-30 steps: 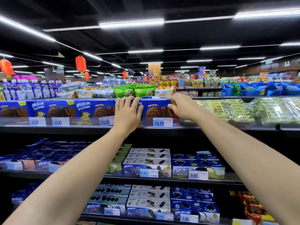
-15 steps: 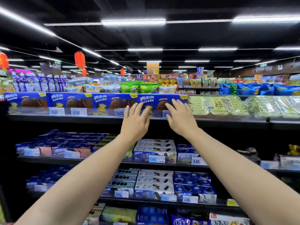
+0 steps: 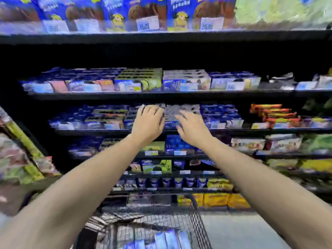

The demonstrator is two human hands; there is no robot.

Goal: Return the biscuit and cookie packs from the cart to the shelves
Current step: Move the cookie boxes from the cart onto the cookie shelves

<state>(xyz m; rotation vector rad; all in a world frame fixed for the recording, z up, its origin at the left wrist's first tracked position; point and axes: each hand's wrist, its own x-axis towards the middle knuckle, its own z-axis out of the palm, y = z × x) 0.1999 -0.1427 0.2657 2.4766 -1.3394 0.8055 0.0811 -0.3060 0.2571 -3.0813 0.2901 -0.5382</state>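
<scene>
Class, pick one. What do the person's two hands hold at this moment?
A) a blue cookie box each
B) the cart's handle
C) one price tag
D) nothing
D: the left hand and right hand are both raised in front of the shelves, fingers spread, with nothing in them; the cart is below them, untouched.

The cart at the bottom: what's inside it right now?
The cart holds blue packs and silvery packs, all blurred. The left forearm covers part of its left side; anything lower is out of frame.

Heavy motion blur throughout; bright shelf fronts, dark recesses, wide-angle edge curvature.
</scene>
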